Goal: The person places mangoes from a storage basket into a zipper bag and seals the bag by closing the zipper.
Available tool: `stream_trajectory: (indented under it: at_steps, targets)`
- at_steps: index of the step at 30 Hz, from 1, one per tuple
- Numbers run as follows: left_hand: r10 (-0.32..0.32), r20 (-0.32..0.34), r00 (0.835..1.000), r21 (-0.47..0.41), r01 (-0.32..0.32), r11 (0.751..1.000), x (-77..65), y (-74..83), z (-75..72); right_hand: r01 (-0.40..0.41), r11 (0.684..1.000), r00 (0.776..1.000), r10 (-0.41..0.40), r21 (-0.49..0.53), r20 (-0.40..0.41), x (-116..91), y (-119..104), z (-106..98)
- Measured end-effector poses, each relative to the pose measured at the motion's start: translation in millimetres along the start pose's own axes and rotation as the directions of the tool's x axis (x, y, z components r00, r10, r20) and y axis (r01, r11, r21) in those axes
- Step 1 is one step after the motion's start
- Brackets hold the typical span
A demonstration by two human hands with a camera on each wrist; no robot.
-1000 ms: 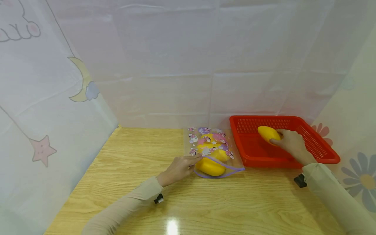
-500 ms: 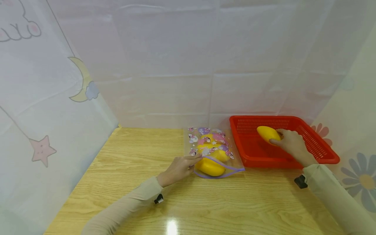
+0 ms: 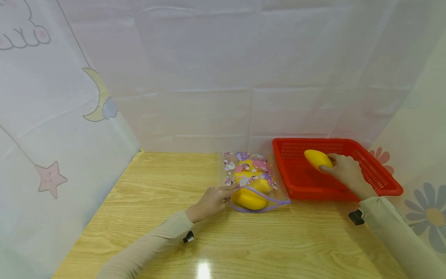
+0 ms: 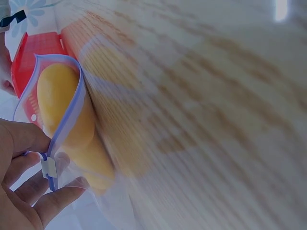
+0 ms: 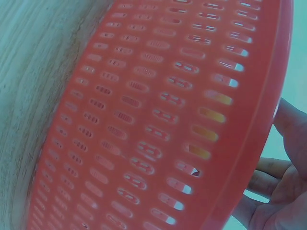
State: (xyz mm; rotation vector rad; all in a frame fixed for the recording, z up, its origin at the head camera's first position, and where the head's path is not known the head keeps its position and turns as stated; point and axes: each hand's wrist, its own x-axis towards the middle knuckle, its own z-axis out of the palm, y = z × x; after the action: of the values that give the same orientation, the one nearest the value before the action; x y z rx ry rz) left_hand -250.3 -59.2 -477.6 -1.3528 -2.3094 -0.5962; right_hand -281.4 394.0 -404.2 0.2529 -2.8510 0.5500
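Note:
A clear zip bag with pink and purple cartoon prints lies on the table, its purple-edged mouth parted towards me. Several yellow mangoes are inside, one right at the mouth. At the mouth's left corner, my left hand pinches the edge between thumb and fingers, beside a white slider in the left wrist view. Over the red basket, my right hand grips another mango between thumb and fingers. In the right wrist view the basket wall hides most of that mango, with yellow showing through the slots.
The red plastic basket with slotted walls stands at the back right, close beside the bag. A wood-grain table spreads out to the left and in front. Printed cloth walls rise behind and on both sides.

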Motion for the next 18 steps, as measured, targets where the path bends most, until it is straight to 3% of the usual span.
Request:
stream_trajectory:
  at_steps: [18]
  targets:
    - [0.009,0.008,1.0,0.0,-0.009,1.0,-0.1,-1.0,0.4,0.031,1.0,0.999,-0.031,-0.005,-0.025,-1.6,-7.2,1.2]
